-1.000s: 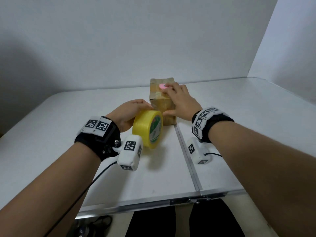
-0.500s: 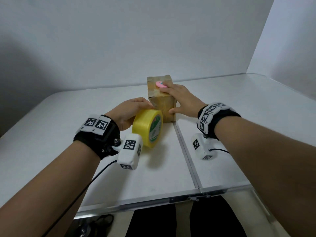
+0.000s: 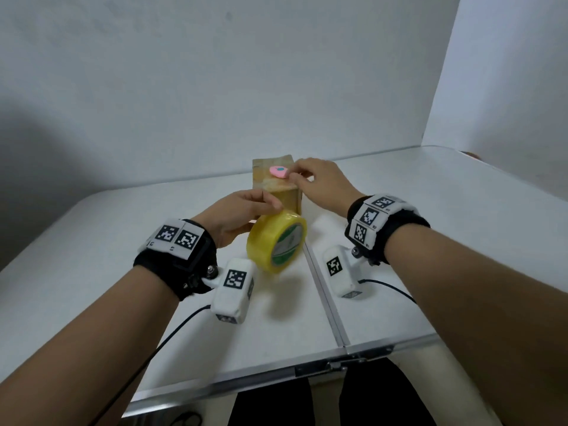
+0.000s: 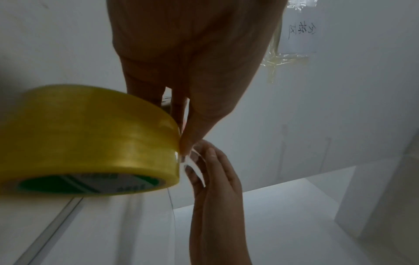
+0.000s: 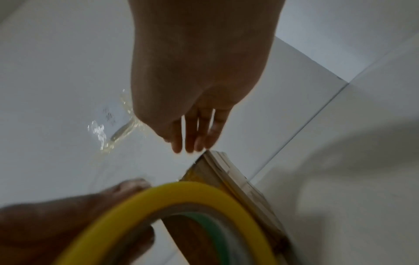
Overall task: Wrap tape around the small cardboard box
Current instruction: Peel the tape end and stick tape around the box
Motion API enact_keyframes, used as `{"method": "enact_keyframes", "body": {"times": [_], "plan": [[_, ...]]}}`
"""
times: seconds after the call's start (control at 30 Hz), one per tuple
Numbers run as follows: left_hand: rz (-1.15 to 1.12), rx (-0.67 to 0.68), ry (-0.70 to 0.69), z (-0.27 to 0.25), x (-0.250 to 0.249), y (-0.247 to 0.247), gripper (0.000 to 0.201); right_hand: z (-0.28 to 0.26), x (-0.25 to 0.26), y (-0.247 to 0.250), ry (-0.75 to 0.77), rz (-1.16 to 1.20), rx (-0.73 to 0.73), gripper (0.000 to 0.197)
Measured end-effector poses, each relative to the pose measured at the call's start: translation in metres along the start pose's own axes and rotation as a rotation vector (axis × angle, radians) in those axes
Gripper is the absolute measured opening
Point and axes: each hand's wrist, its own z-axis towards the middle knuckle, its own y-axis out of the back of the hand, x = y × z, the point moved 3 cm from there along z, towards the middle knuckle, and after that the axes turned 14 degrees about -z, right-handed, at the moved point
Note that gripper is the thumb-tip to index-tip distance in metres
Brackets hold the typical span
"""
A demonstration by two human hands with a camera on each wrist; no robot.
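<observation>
The small cardboard box (image 3: 289, 196) stands upright at the middle of the white table, with glossy tape on its faces, and shows edge-on in the right wrist view (image 5: 238, 186). A small pink piece (image 3: 279, 171) lies on its top. My right hand (image 3: 318, 182) reaches over the top; its fingers (image 5: 192, 139) are nearly straight and their tips touch the pink piece. My left hand (image 3: 238, 215) grips the yellow tape roll (image 3: 276, 245) on edge against the box's near face. Next to the roll (image 4: 90, 139), a short clear strip of tape (image 4: 195, 161) shows.
A seam (image 3: 325, 302) splits the table (image 3: 92, 272) front to back, just right of the roll. White walls close the back and the right. A handwritten paper note (image 4: 297, 32) is taped to the wall. The table's front edge (image 3: 307, 368) is near my body.
My right hand has lifted off the box's near side and moved to its top, at the pink piece. The left hand and the tape roll have stayed against the box.
</observation>
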Motion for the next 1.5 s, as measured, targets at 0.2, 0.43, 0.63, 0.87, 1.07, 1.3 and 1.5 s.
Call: {"method": "enact_keyframes", "body": {"times": [0.2, 0.43, 0.63, 0.87, 1.07, 1.3, 1.5], "plan": [[-0.162, -0.105, -0.067, 0.003, 0.005, -0.023, 0.010, -0.029, -0.010, 0.000, -0.231, 0.385, 0.247, 0.050], [-0.184, -0.132, -0.134, 0.006, 0.017, -0.047, 0.009, -0.049, -0.022, 0.003, -0.258, 0.519, 0.135, 0.008], [-0.141, -0.080, -0.109, 0.012, 0.015, -0.051, 0.005, -0.048, -0.016, 0.014, -0.166, 0.174, 0.031, 0.013], [-0.129, -0.105, -0.101, 0.015, 0.013, -0.051, 0.009, -0.047, -0.005, 0.016, -0.122, 0.099, -0.009, 0.010], [-0.098, -0.104, -0.124, 0.013, 0.014, -0.048, 0.012, -0.048, -0.004, 0.018, -0.123, 0.120, 0.030, 0.009], [0.076, -0.177, -0.236, 0.017, 0.015, -0.044, 0.012, -0.046, 0.001, 0.018, -0.052, -0.185, 0.020, 0.015], [0.245, -0.213, -0.231, 0.019, 0.011, -0.045, 0.048, -0.043, 0.004, 0.022, -0.016, -0.238, 0.010, 0.015]]}}
